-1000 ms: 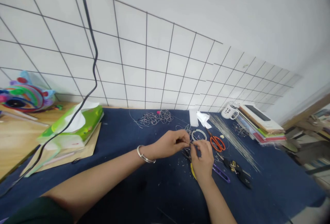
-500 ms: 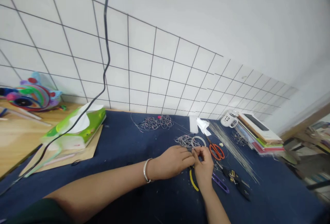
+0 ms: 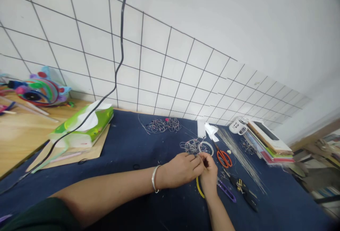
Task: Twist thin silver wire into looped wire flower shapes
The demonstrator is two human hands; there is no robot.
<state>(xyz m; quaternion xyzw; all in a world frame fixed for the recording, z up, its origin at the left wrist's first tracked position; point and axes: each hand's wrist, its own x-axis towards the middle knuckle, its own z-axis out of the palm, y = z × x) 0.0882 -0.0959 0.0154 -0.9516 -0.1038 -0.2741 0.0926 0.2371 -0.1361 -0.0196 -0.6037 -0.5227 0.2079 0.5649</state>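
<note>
My left hand (image 3: 182, 170), with a silver bangle (image 3: 154, 179) at its wrist, reaches across from the left with its fingers closed. Its fingertips meet those of my right hand (image 3: 209, 174), which is closed in a pinch. Whatever lies between the fingers is too small to make out. Just beyond them is a tangle of thin wire (image 3: 191, 146), with a pale ring-shaped roll (image 3: 206, 148) beside it. Part of a curved yellow strip (image 3: 199, 187) shows below the hands. Orange-handled scissors (image 3: 224, 158) and a purple-handled tool (image 3: 226, 190) lie to the right of my right hand.
Black pliers (image 3: 245, 192) and a bundle of straight wires (image 3: 241, 156) lie on the dark blue cloth (image 3: 124, 153) at right. A mug (image 3: 237, 126) and stacked books (image 3: 269, 140) stand behind. Another wire tangle (image 3: 164, 125) lies near the wall. A tissue pack (image 3: 82, 124) is at left.
The camera's view has shifted slightly, moving the background a little to the right. Both hands stay closed together at nearly the same place, with only small finger movement.
</note>
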